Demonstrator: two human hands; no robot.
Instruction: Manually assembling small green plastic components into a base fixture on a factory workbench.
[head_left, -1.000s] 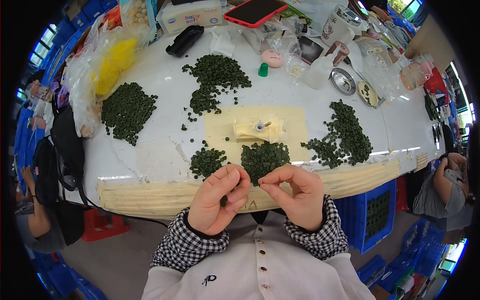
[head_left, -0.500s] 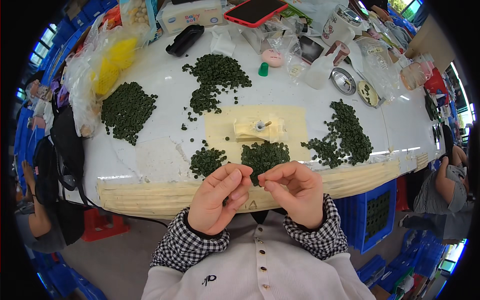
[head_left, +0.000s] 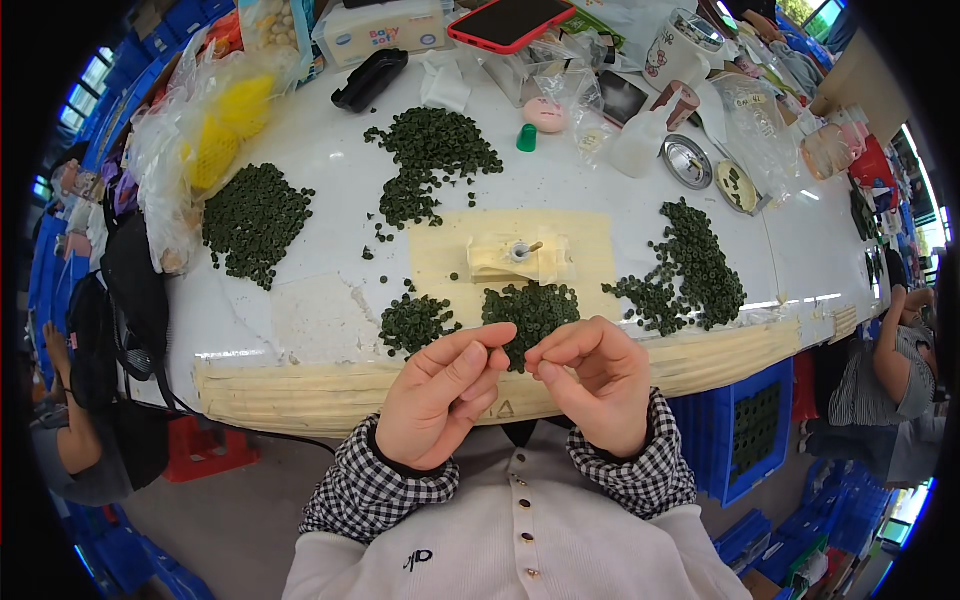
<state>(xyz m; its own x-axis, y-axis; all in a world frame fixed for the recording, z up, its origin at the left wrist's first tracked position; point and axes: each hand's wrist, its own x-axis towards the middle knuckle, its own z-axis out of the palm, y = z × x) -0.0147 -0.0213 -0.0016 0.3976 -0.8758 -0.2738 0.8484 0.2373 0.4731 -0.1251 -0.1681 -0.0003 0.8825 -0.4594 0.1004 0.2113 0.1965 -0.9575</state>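
Observation:
My left hand (head_left: 445,390) and my right hand (head_left: 597,388) are held up close together over the table's padded front edge. On each, thumb and index finger are pinched together, the two pinches a short gap apart. Whatever they hold is too small or hidden to make out. Just beyond the fingertips lies a pile of small dark green round parts (head_left: 530,308). A smaller pile of such parts (head_left: 412,322) lies beyond my left hand. Behind the middle pile stands a pale, tape-wrapped fixture (head_left: 490,262) with a metal ring and a short brown pin on top.
More green parts are heaped at the left (head_left: 255,222), the back (head_left: 435,140) and the right (head_left: 700,265). A black case (head_left: 370,80), a red-edged phone (head_left: 510,22), a green cap (head_left: 526,138) and a round tin (head_left: 686,162) lie farther back. Blue crates (head_left: 745,430) stand beside the table.
My left index finger reaches slightly farther right and up. My right hand has shifted a little right and up, its pinch kept. The piles look the same.

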